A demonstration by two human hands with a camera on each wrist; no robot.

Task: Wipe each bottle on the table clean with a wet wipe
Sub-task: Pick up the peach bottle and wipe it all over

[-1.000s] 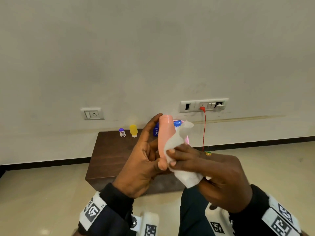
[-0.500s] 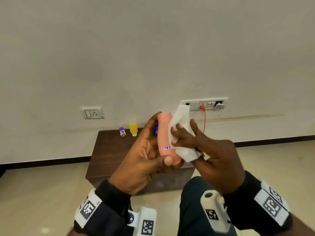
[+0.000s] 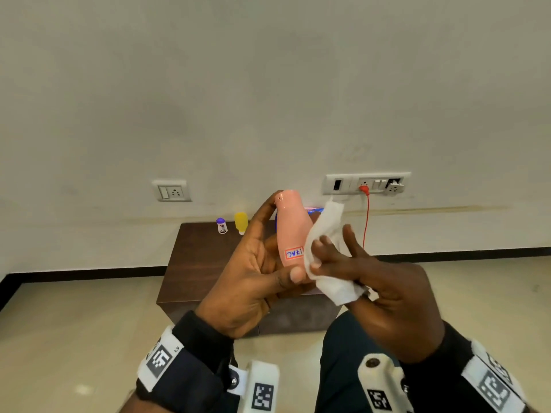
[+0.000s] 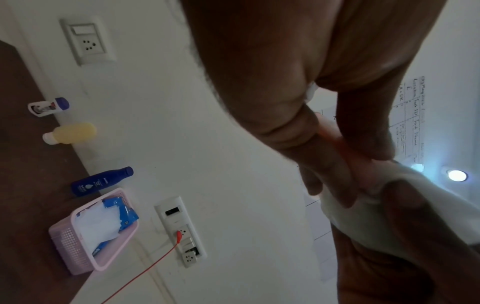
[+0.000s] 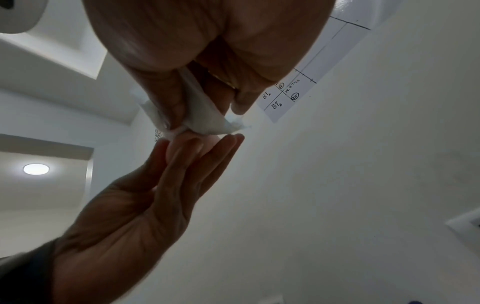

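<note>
My left hand (image 3: 262, 269) grips a pink bottle (image 3: 290, 231) with a red-framed label. It holds the bottle upright in the air above the dark wooden table (image 3: 202, 263), thumb across the lower end. My right hand (image 3: 372, 287) pinches a white wet wipe (image 3: 326, 231) and presses it against the bottle's right side, with some fingers spread. The right wrist view has the wipe (image 5: 207, 117) between thumb and fingers. A small white bottle with a purple cap (image 3: 221, 225) and a yellow bottle (image 3: 241, 222) stand at the table's back. A dark blue bottle (image 4: 101, 182) appears in the left wrist view.
A pink basket (image 4: 67, 246) holding a blue wipes pack sits on the table by the wall, beside the blue bottle. A red cable (image 3: 366, 222) hangs from the wall socket strip (image 3: 368, 183). My knee (image 3: 343, 353) is below the hands, on tiled floor.
My right hand has turned palm-up and carried the wipe from the bottle's lower part up along its right side. The left hand keeps its grip; the bottle's label now shows.
</note>
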